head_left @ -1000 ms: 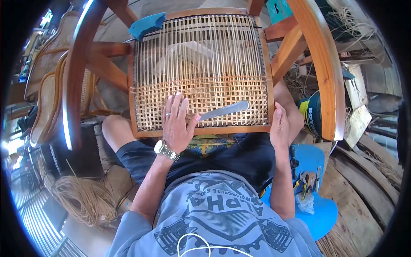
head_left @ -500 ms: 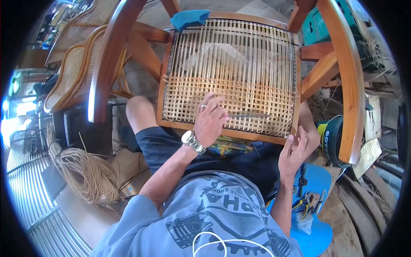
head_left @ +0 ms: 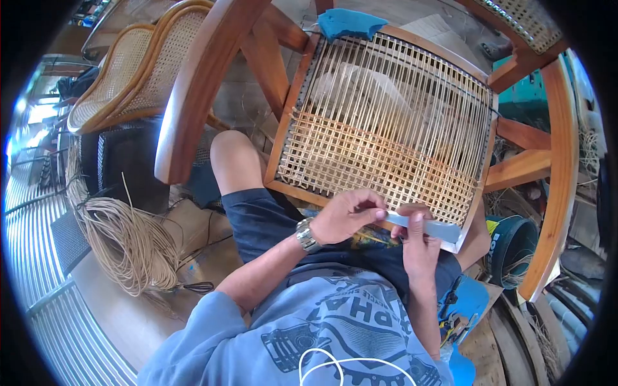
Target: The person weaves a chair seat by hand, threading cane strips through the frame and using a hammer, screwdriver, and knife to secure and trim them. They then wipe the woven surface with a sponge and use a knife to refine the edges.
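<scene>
A flat grey blade-like strip lies across the near right corner of the woven cane seat. My left hand, with a watch at its wrist, pinches the narrow left end of the strip. Right beside it, my right hand has its thumb and fingers closed on the strip's middle. The near part of the seat has an open square weave, while mostly lengthwise strands span the far part. A wooden frame surrounds the seat. Blue cloth hangs over its far left corner.
Curved wooden chair parts rise on both sides. A coil of cane lies at the left, near cane-backed chairs. At the right are a dark bucket, a blue surface with tools, and wooden boards.
My left hand has left the weave and moved right, beside my right hand. The thin dark tool is no longer visible; both hands now grip the flat strip. The view has shifted and tilted.
</scene>
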The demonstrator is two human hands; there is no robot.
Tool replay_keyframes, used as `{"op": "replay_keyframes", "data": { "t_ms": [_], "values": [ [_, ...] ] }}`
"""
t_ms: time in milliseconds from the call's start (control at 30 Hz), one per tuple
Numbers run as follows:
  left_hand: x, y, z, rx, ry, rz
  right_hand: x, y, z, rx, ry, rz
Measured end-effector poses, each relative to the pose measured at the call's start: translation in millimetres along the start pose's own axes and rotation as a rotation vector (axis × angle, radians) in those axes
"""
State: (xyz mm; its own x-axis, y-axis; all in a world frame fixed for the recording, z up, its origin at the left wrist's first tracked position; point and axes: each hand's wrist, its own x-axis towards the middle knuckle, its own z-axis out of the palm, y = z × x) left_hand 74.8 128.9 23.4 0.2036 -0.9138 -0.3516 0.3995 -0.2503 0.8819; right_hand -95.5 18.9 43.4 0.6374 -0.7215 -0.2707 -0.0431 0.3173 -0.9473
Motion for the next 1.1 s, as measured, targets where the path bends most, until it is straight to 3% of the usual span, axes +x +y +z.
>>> {"op": "replay_keyframes", "data": {
  "t_ms": [33,67,100,167,200,233,300,333,433,500,600,633,700,767,800,867,967,1067,1100],
  "values": [
    [-4,11,-6,0.056,0.05,0.013,3,-4,-7,0.057,-0.003,0.07],
    [-15,24,-15,0.453,0.248,0.106,8,-10,-10,0.065,0.156,0.071],
    [-24,29,-27,0.509,0.44,0.05,13,-10,-35,0.084,0.196,0.11],
    [-31,25,-61,0.711,0.795,0.271,11,-2,-70,0.086,0.317,0.143],
    [-35,24,-82,0.769,0.913,0.319,9,9,-86,-0.423,0.258,-0.035],
    [-37,22,-98,0.687,0.964,0.241,4,9,-108,-0.952,0.189,-0.168],
    [-34,11,-122,0.613,0.955,0.162,-1,-18,-94,-1.148,0.322,0.043],
    [-34,-3,-143,0.574,0.937,0.177,-7,-15,-104,-0.936,0.391,0.029],
    [-30,-2,-155,0.213,0.666,-0.064,-18,-17,-142,-0.921,0.563,-0.058],
    [-16,-13,-162,0.283,0.654,-0.1,-25,4,-177,-0.558,0.782,0.096],
    [-1,-12,-163,0.218,0.612,-0.16,-16,-10,-189,-0.364,0.827,0.048],
    [2,-8,-158,0.198,0.629,-0.208,-13,-25,-189,-0.077,0.796,-0.014],
    [4,-5,-151,0.117,0.641,-0.207,0,-58,-195,0.231,0.774,-0.408],
    [3,-5,-149,0.24,0.68,-0.207,-3,-94,-204,0.787,0.179,-0.579],
    [3,-3,-146,0.354,0.703,-0.216,-11,-116,-191,0.711,0.379,-0.561],
    [3,-1,-144,0.381,0.76,-0.222,-11,-131,-182,0.663,0.54,-0.534],
    [4,-4,-147,0.342,0.76,-0.283,-6,-122,-194,0.819,0.173,-0.532],
    [3,-6,-139,0.298,0.785,-0.258,5,-130,-202,0.752,0.021,-0.553],
    [2,-7,-138,0.303,0.792,-0.261,8,-134,-201,0.757,0.072,-0.541]
  ]
}}
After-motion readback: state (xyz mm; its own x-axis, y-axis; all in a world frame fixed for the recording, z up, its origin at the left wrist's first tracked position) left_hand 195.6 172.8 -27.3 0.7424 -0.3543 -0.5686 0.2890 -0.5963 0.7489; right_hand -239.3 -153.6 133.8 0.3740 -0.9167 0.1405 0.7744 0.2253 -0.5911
